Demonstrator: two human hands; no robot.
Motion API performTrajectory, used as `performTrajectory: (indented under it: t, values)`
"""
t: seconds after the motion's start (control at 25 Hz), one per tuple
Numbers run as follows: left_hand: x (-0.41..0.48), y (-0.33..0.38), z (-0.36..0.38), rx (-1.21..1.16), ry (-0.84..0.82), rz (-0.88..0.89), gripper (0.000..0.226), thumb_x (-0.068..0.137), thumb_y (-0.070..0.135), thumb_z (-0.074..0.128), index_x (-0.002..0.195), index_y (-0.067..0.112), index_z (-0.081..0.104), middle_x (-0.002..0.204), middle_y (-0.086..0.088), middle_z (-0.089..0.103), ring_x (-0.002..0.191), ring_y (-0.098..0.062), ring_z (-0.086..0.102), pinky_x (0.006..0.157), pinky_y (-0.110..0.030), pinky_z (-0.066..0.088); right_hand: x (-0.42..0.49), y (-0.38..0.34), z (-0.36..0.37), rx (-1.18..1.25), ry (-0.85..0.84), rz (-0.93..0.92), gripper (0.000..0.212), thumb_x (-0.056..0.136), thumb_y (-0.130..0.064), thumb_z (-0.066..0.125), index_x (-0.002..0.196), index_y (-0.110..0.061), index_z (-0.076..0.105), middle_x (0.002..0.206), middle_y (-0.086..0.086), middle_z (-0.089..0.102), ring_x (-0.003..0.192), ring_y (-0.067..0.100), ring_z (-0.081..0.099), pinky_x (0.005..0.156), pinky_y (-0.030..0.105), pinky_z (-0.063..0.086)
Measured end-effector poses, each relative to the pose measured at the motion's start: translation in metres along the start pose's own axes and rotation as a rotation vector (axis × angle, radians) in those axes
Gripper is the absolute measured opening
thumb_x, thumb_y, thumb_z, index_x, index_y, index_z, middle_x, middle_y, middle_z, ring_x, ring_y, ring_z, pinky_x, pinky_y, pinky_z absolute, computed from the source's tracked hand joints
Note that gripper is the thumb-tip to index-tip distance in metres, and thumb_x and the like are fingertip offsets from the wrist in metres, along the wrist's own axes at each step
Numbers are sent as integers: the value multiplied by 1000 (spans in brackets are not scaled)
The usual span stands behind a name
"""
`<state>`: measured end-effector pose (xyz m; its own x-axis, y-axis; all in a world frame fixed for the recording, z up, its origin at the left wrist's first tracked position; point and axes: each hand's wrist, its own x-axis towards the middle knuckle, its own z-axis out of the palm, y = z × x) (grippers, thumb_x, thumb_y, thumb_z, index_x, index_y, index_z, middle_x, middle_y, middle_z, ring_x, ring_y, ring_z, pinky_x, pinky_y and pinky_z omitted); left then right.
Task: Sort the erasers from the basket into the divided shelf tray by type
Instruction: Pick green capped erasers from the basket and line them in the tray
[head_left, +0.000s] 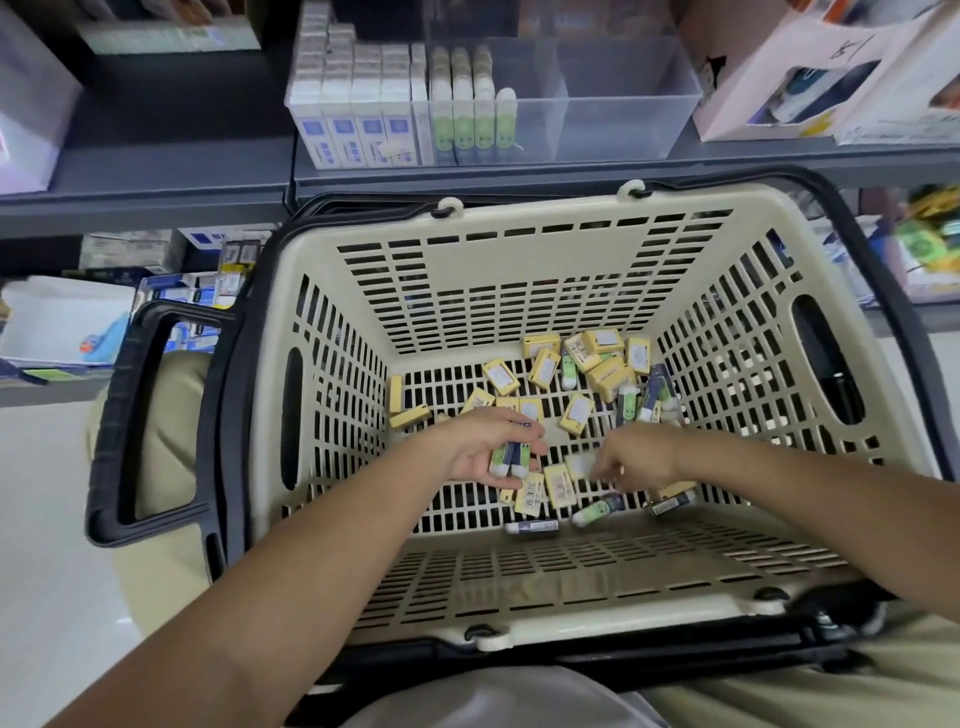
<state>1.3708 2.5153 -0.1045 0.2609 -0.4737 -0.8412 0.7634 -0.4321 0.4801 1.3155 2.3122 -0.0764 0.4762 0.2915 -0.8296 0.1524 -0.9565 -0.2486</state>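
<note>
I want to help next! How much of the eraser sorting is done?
Done: the tray has blue-white and green rows. In hand: the left hand grips green erasers; the right hand reaches down. Left: many yellow erasers in the basket.

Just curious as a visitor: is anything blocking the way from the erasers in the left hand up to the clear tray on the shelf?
Nothing visible does. The left hand holds green erasers inside the basket, open on top; the tray is open-topped.
</note>
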Motion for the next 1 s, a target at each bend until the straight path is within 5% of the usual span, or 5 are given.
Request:
performTrajectory:
  t: [0.36,0.52,0.64,0.8,1.0]
  values:
    - [-7,4,-4,3,-71,-30,32,85,12,66,117,14,58,101,-5,71,85,-18,71,67,-34,57,7,-10,27,-288,-3,11,28,86,-23,58,112,-14,52,112,4,58,102,23,56,75,35,51]
    - [-7,5,-6,-69,-75,-26,37,85,10,66,120,6,54,101,-9,71,83,-21,71,65,-34,59,10,-18,27,-326,3,-61,17,85,-28,58,97,-16,58,98,1,60,91,18,57,63,28,41]
    - [-5,6,-8,-97,-2,11,25,87,12,64,111,7,58,98,-11,70,86,-23,69,73,-34,58,8,-19,8,47,19,-47,11,82,-28,64,81,-17,63,79,-4,62,73,11,57,61,22,43]
    - [-5,6,-7,-177,-27,22,29,89,31,61,108,10,59,95,-10,69,93,-24,66,79,-36,56,8,-24,-11,707,253,5,13,81,-23,70,79,-14,61,70,0,67,56,2,60,58,19,49]
    - [-4,5,-3,-185,-25,72,40,81,21,71,117,11,58,114,-7,62,92,-17,65,69,-30,57,12,-32,-12,918,371,-23,8,82,-17,69,81,-13,62,71,2,67,52,-2,62,47,14,47]
